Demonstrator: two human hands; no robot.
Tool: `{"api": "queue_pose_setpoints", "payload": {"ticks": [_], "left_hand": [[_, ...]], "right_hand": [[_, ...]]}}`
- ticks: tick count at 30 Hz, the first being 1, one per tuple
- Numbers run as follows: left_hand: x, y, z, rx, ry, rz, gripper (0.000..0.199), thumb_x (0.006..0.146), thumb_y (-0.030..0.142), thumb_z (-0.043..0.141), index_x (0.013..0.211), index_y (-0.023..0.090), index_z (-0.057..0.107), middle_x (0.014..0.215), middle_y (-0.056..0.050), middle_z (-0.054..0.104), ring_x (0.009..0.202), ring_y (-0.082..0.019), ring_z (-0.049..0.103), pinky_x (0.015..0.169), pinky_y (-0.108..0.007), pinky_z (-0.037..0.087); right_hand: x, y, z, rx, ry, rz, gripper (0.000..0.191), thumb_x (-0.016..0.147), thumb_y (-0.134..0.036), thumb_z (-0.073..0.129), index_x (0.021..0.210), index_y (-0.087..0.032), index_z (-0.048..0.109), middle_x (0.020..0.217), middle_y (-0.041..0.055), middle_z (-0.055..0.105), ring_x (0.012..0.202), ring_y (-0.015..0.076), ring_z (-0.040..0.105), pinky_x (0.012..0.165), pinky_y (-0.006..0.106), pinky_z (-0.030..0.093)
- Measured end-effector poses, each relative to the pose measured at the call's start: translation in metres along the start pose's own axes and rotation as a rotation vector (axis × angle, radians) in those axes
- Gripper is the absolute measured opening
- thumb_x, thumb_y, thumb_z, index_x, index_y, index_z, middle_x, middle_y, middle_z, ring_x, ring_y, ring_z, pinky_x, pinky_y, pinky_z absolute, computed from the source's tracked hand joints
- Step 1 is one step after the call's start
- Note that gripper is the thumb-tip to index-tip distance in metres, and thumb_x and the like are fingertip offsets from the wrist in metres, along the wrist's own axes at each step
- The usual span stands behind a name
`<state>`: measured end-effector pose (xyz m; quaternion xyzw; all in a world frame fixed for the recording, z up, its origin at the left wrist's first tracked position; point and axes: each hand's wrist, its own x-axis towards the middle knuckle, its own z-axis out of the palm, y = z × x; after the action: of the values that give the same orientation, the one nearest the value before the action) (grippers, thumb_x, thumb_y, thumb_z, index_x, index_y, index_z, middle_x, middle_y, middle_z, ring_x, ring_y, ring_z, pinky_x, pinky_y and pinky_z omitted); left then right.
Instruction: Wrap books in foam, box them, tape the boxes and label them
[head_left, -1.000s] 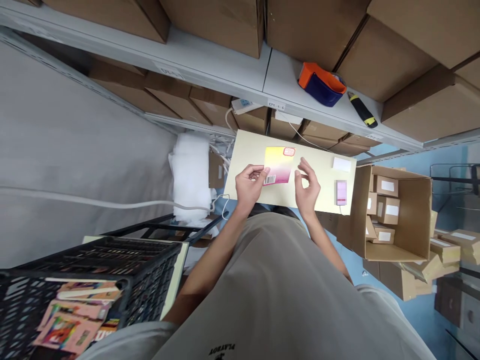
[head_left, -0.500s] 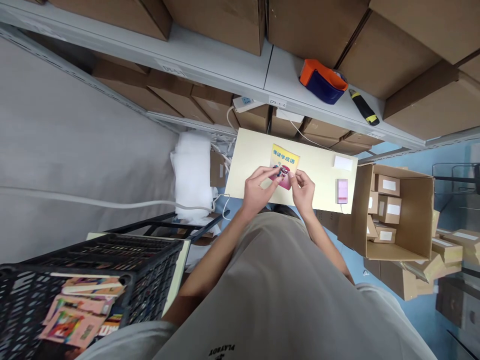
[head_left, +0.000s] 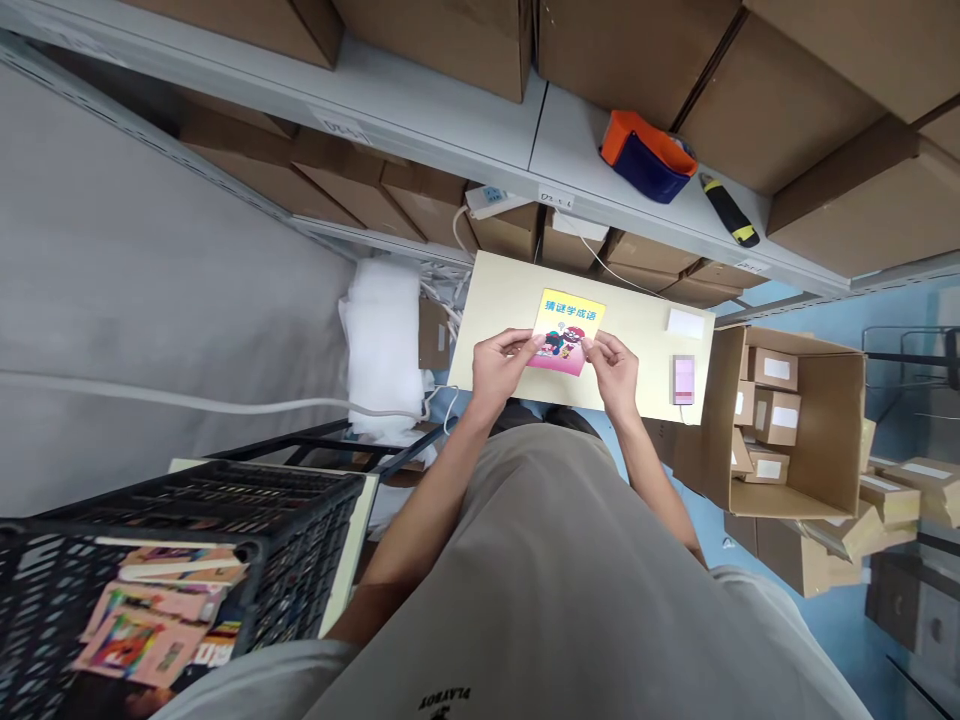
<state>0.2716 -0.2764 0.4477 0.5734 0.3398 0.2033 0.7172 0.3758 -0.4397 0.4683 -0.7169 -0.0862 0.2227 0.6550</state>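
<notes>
A small booklet [head_left: 567, 333] with a yellow top, a pink bottom and cartoon figures is held over the cream tabletop [head_left: 495, 290]. My left hand [head_left: 504, 368] pinches its lower left edge between thumb and fingers. On the opposite edge, my right hand [head_left: 613, 370] grips the booklet the same way. The cover faces up toward me, its blue title readable at the top.
A phone [head_left: 683, 380] and a white card [head_left: 685, 322] lie at the table's right. Beyond the table, a shelf [head_left: 577, 130] holds cartons, a tape dispenser [head_left: 649, 157] and a cutter [head_left: 729, 210]. An open carton [head_left: 825, 420] stands right; a black crate [head_left: 300, 560] with booklets, lower left.
My hands have moved apart from the booklet's middle to its two side edges. The booklet now looks flatter, with more of its cover showing.
</notes>
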Motion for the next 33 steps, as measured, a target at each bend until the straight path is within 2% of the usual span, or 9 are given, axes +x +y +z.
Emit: {"api": "queue_pose_setpoints", "payload": {"ticks": [6,10,14,17,20,23,25,29,33], "left_hand": [[0.003,-0.003,-0.001,0.084,0.163,0.108,0.044,0.082,0.062,0.092,0.095,0.02,0.089,0.095,-0.007,0.085,0.085,-0.021,0.077,0.081,-0.033,0.062],[-0.01,0.004,0.011,0.237,0.118,0.297,0.033,0.094,0.055,0.086,0.1,0.023,0.091,0.093,-0.005,0.083,0.087,-0.02,0.078,0.081,-0.034,0.064],[-0.025,0.002,0.029,0.353,0.075,0.466,0.023,0.105,0.046,0.077,0.107,0.028,0.091,0.1,-0.005,0.083,0.107,-0.024,0.082,0.098,-0.04,0.067],[-0.026,0.0,0.033,0.396,-0.008,0.525,0.015,0.104,0.04,0.079,0.106,0.029,0.09,0.1,-0.006,0.083,0.119,-0.027,0.081,0.108,-0.046,0.065],[-0.016,0.003,0.022,0.373,-0.003,0.486,0.016,0.103,0.039,0.081,0.112,0.028,0.088,0.108,-0.007,0.084,0.113,-0.026,0.08,0.105,-0.045,0.065],[0.001,0.007,0.004,0.321,0.063,0.371,0.035,0.1,0.047,0.083,0.126,0.024,0.085,0.121,-0.011,0.083,0.111,-0.025,0.08,0.096,-0.039,0.066],[0.011,0.007,-0.006,0.27,0.015,0.281,0.048,0.095,0.055,0.085,0.13,0.022,0.083,0.122,-0.012,0.084,0.11,-0.025,0.08,0.092,-0.037,0.066],[0.019,0.002,-0.013,0.215,-0.133,0.169,0.056,0.088,0.069,0.086,0.114,0.02,0.086,0.112,-0.012,0.086,0.092,-0.023,0.079,0.082,-0.035,0.065],[0.016,0.003,-0.014,0.272,-0.113,0.242,0.044,0.092,0.064,0.084,0.105,0.023,0.084,0.11,-0.009,0.086,0.091,-0.021,0.077,0.082,-0.034,0.064]], "right_hand": [[-0.007,-0.009,0.005,-0.139,0.12,-0.127,0.05,0.105,-0.065,0.068,0.132,-0.025,0.081,0.141,0.0125,0.083,0.128,0.0279,0.081,0.112,0.047,0.065],[-0.018,-0.011,0.028,-0.098,-0.012,-0.066,0.052,0.097,-0.067,0.078,0.127,-0.024,0.083,0.136,0.0123,0.085,0.128,0.0296,0.081,0.107,0.044,0.068],[-0.016,-0.009,0.041,-0.039,0.033,-0.025,0.063,0.086,-0.071,0.088,0.123,-0.021,0.079,0.126,0.0129,0.086,0.117,0.0293,0.082,0.097,0.041,0.07],[-0.008,-0.009,0.035,-0.04,0.036,-0.048,0.056,0.091,-0.076,0.079,0.107,-0.022,0.074,0.103,0.0084,0.085,0.098,0.0237,0.081,0.084,0.034,0.068],[0.0,-0.011,0.022,-0.071,0.0,-0.067,0.056,0.095,-0.078,0.073,0.099,-0.023,0.07,0.086,0.0038,0.078,0.084,0.02,0.075,0.074,0.03,0.063],[0.004,-0.013,0.01,-0.065,-0.039,-0.064,0.058,0.093,-0.079,0.075,0.105,-0.022,0.072,0.09,0.0042,0.08,0.084,0.0203,0.074,0.075,0.03,0.062],[0.005,-0.012,0.004,-0.044,-0.073,-0.048,0.06,0.09,-0.079,0.078,0.109,-0.021,0.075,0.095,0.0055,0.083,0.085,0.0211,0.075,0.075,0.031,0.062],[0.005,-0.005,0.0,-0.03,-0.13,0.001,0.063,0.087,-0.08,0.081,0.11,-0.021,0.078,0.104,0.0084,0.087,0.089,0.0232,0.079,0.079,0.033,0.063],[0.007,-0.001,0.0,-0.047,-0.131,-0.024,0.06,0.087,-0.078,0.083,0.111,-0.023,0.083,0.113,0.0088,0.089,0.102,0.027,0.082,0.092,0.04,0.067]]}}
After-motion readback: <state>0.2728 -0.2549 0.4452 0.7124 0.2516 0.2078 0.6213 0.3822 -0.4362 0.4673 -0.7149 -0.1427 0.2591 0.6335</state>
